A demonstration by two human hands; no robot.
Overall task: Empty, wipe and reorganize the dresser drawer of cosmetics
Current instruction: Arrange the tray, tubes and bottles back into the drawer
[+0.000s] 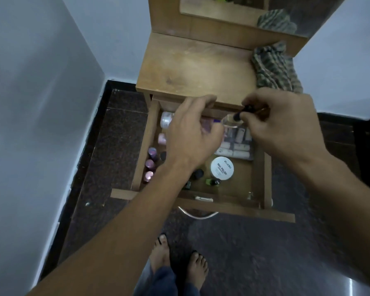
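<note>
Two bare forearms are seen reaching forward from the lower edge of the head view, above a pair of bare feet on the dark speckled floor. Beyond them the drawer of a wooden dresser is pulled out, and both hands are held over its back half. The left hand is turned palm down with its fingers bent into the drawer's rear; whether anything is gripped by it cannot be told. The right hand is closed round a small clear bottle, which is pinched at its black cap and held above the drawer, just below the front edge of the counter. Inside the drawer a white jar is seen near the middle, a row of pink-capped bottles along the left wall, small green bottles near the front, a glittery jar at the back left, and a tray of small pale items under the right hand. A striped cloth is bunched at the counter's right rear corner, beneath a mirror.
</note>
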